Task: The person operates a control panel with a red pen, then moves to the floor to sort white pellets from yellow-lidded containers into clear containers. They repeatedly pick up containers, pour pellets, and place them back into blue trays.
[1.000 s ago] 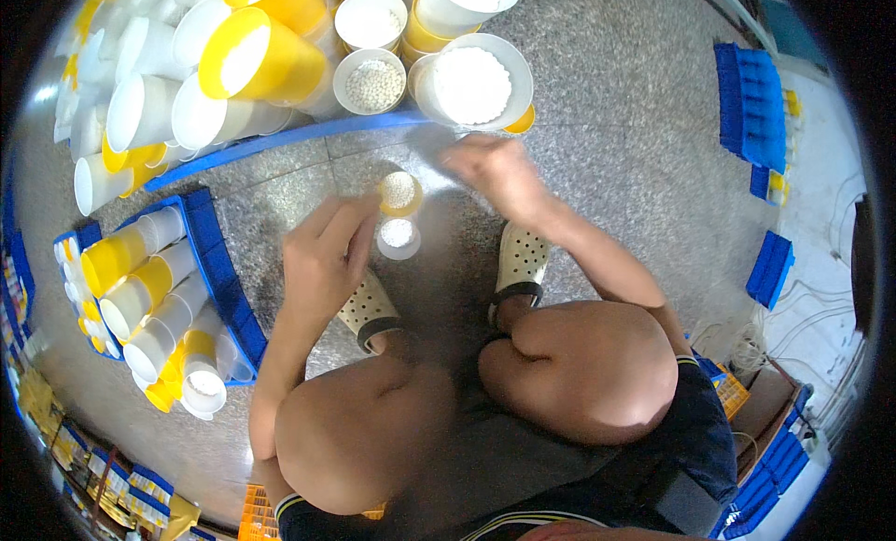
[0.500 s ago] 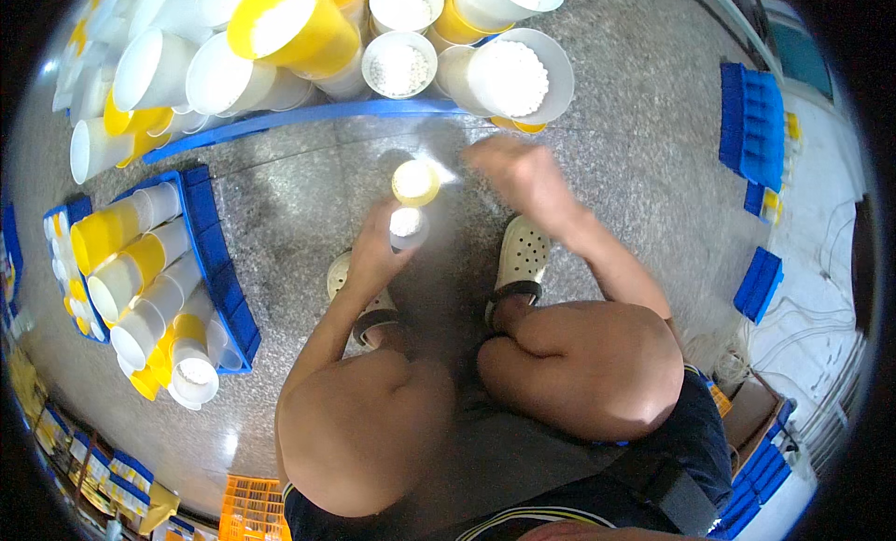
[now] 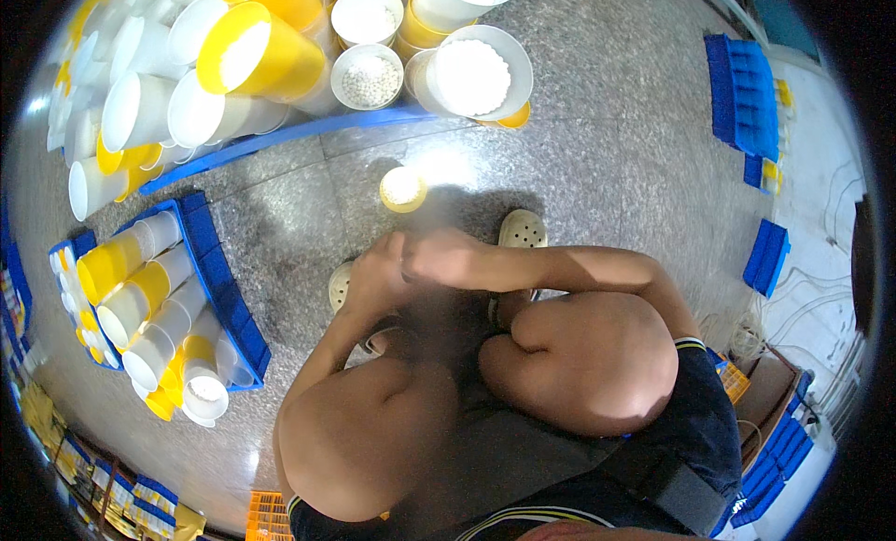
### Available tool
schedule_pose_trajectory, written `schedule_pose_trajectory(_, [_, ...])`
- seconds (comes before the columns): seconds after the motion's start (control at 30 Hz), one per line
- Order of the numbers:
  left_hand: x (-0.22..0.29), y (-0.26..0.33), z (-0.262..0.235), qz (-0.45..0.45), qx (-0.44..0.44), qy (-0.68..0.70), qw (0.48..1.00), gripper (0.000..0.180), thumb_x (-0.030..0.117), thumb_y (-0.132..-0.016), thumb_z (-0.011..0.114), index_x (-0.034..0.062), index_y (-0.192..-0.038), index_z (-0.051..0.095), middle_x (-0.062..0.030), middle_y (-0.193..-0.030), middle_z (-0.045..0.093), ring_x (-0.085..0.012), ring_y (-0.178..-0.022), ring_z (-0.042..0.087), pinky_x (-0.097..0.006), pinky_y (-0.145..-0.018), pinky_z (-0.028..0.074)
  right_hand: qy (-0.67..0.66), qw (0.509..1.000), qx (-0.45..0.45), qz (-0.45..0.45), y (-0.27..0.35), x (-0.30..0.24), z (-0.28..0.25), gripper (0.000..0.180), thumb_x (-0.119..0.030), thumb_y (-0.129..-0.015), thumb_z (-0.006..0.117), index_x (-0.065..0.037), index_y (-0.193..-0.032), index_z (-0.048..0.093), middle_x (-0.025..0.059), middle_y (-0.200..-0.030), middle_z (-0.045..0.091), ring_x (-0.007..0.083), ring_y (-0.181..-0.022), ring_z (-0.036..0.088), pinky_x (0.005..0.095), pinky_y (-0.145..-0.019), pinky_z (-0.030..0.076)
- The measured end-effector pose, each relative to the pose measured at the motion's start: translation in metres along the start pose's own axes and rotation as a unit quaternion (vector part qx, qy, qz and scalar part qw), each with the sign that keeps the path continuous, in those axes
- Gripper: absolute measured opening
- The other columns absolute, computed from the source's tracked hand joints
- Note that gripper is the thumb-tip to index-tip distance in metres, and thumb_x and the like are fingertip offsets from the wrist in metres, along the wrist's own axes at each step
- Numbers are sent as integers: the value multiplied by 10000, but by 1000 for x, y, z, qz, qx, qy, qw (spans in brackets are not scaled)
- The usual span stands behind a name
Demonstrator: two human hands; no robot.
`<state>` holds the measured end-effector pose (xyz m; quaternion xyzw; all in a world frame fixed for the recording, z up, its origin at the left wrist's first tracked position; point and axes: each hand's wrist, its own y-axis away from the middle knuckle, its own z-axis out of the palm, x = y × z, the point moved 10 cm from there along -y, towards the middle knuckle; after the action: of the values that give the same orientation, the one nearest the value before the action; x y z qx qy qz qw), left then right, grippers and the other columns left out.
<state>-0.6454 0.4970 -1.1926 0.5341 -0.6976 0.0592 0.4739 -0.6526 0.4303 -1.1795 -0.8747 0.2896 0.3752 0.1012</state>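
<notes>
My left hand (image 3: 375,272) and my right hand (image 3: 450,259) meet between my knees, above the floor. The left fingers are curled round; the white cup seen in them a moment earlier is now hidden by the hands. My right hand is closed and its fingers press against the left hand; whatever they hold cannot be made out. Just beyond both hands a yellow cup (image 3: 403,203) stands upright on the floor, its filling glaring white. Farther off, a wide white cup (image 3: 519,70) full of white pellets and a smaller pellet-filled cup (image 3: 367,78) stand by a blue edge.
Several white and yellow cups (image 3: 149,112) are stacked at the far left behind a blue rim (image 3: 308,128). A blue crate (image 3: 224,298) of stacked cups stands at left. Blue trays (image 3: 742,98) lie at far right. An orange crate (image 3: 268,518) is at the lower edge.
My right hand has come down and left from beyond the knees to meet my left hand. The white cup in the left hand has gone out of sight.
</notes>
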Motion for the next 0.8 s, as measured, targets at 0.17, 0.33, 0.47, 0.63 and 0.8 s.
schedule_pose_trajectory(0.17, [11, -5, -14, 37, 48, 19, 998, 768, 359, -766, 848, 68, -1372, 478, -214, -1213, 668, -432, -1087, 667, -499, -909, 546, -31, 993, -108, 35, 11, 14, -6, 183, -126, -925, 564, -58, -1066, 658, 140, -1053, 665, 323, -954, 683, 419, -816, 575])
schedule_pose_trajectory(0.33, [8, -7, -5, 9, 24, 51, 998, 1005, 333, -785, 844, 78, -1566, 265, -245, -1303, 645, -436, -1165, 647, -493, -958, 540, 20, 996, -91, -4, 5, -7, -33, 183, -107, -908, 588, -75, -1069, 669, 124, -1065, 684, 303, -956, 697, 402, -813, 593])
schedule_pose_trajectory(0.47, [7, -10, -3, 15, 25, 50, 998, 1086, 294, -777, 856, 91, -1610, 190, -260, -1305, 640, -442, -1167, 647, -495, -959, 543, -10, 997, 77, 11, 11, -2, -111, 157, -84, -883, 628, -57, -1001, 728, 139, -942, 725, 341, -890, 727, 407, -771, 607])
schedule_pose_trajectory(0.63, [-2, -22, 5, 0, 26, -6, 1000, 1015, 274, -795, 837, 64, -1587, 237, -291, -1303, 623, -450, -1154, 646, -496, -957, 541, 30, 946, 218, 240, 45, 74, -218, 149, -88, -908, 722, -12, -1025, 777, 178, -989, 763, 253, -868, 755, 365, -758, 616])
schedule_pose_trajectory(0.8, [-8, -30, 10, 9, 43, -19, 999, 812, 311, -840, 792, 25, -1482, 385, -293, -1288, 615, -455, -1126, 636, -501, -949, 527, 60, 911, 220, 343, 55, 120, -239, 211, -38, -901, 708, 2, -1102, 760, 212, -1044, 748, 327, -880, 757, 395, -781, 606])
